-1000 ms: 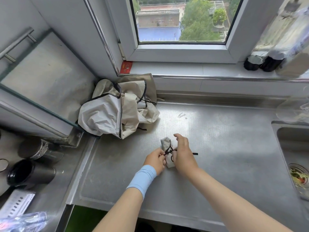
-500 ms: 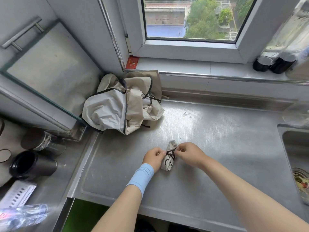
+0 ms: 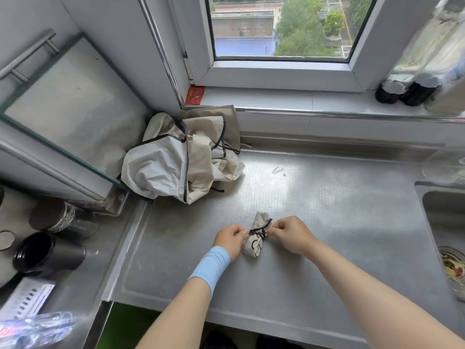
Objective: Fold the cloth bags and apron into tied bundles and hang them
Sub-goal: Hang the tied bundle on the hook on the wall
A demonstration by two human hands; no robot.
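**Right hand shifted off bundle as cord is drawn to both sides**

Moved from above the small rolled beige cloth bundle a second ago, the right hand is now seen at the bundle's right side, while the left hand is kept at its left. A thin dark cord, wrapped and crossed round the bundle's middle, is pinched in the curled fingers of both hands, one end to each side. The loose cord end seen lying out to the right earlier is no longer visible. The bundle is laid on the ribbed stainless-steel surface, towards its front edge, with the upper end tilted slightly to the right. A pale blue wristband is worn on the left wrist.

Well behind the bundle, in the left rear corner of the surface, a crumpled heap of beige and pale grey cloth with dark edging is piled against the wall, below the white-framed window. A small red card is seen on the sill above the heap. A steel sink is set at the right of the surface. Two dark cylindrical cups are seen at the far left.
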